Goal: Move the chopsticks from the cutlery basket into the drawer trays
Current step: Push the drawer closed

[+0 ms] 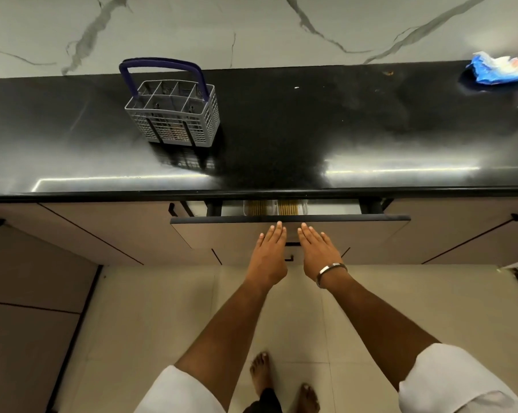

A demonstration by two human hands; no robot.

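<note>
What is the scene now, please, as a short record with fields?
basket: grey plastic cutlery basket with blue handle, upright on the black glossy countertop
drawer: beige drawer front, nearly shut
trays: wooden chopsticks visible in the gap
left hand: flat on the drawer front, empty
right hand: flat on the drawer front, empty

— Where are our hands?
— Both arms reach straight forward; our left hand [269, 254] and right hand [318, 251] lie flat, fingers extended together, side by side, palms away.
</note>
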